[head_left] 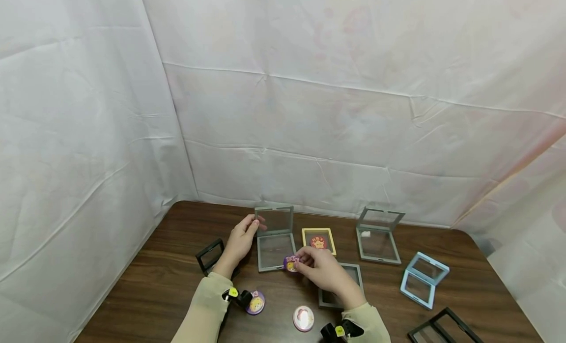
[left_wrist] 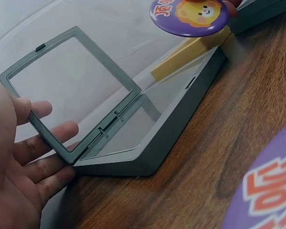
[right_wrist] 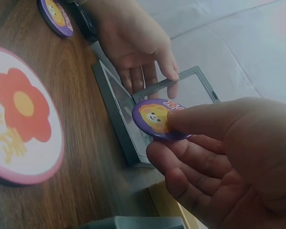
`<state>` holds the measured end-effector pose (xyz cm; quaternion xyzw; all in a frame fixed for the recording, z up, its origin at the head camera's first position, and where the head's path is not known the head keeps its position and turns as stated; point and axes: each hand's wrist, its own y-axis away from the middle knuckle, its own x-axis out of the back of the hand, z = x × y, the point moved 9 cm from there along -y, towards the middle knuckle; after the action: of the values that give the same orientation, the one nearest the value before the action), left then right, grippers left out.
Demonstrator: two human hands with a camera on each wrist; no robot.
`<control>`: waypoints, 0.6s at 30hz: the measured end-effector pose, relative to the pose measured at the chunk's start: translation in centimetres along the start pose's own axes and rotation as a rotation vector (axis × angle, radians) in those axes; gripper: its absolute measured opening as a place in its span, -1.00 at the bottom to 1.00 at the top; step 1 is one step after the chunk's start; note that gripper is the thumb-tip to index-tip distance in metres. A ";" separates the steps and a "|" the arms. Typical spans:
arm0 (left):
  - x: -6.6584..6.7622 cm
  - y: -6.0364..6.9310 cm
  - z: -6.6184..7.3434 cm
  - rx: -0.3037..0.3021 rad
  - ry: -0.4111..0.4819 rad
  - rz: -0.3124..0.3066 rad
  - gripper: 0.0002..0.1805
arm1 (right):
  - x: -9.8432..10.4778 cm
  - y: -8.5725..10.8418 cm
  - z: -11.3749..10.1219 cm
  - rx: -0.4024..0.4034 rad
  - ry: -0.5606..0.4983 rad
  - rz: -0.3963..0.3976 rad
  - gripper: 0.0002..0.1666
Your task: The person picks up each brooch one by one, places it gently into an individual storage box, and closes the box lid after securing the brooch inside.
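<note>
A grey-green display frame [left_wrist: 148,162] stands open on the table, its clear-windowed lid [left_wrist: 107,59] raised. My left hand [head_left: 239,243] holds the lid by its left side edge, the thumb on one face and fingers behind. Between thumb and fingers my right hand [head_left: 324,270] pinches a round purple badge [right_wrist: 155,119] with a yellow cartoon animal and lettering. The badge is tilted above the frame's front right corner. A second purple badge [head_left: 255,302] lies near my left wrist. A white badge with a pink rim and red flower [right_wrist: 24,105] lies near my right wrist.
Behind my right hand is a yellow frame [head_left: 332,247] with a red badge inside. Another grey frame [head_left: 359,274] lies partly under my right forearm. Farther right are an open grey frame [head_left: 379,260], a blue one [head_left: 420,275] and a black one [head_left: 462,319]. A small black frame [head_left: 205,267] stands left.
</note>
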<state>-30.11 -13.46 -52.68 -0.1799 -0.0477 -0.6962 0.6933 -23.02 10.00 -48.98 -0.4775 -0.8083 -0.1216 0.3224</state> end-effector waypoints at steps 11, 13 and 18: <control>-0.6 -0.1 -0.1 -0.008 0.037 -0.052 -0.71 | 0.7 -0.1 0.2 -0.015 -0.044 0.075 -0.86; -0.7 0.0 -0.1 -0.006 0.050 -0.058 -0.71 | 0.9 -0.1 0.3 -0.016 -0.030 0.096 -0.86; -0.9 0.1 0.2 -0.026 0.051 -0.078 -0.69 | 1.2 -0.1 0.6 -0.029 -0.013 0.134 -0.85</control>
<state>-30.01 -12.58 -52.80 -0.1690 -0.0278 -0.7277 0.6641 -23.74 11.03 -48.65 -0.5358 -0.7747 -0.1082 0.3178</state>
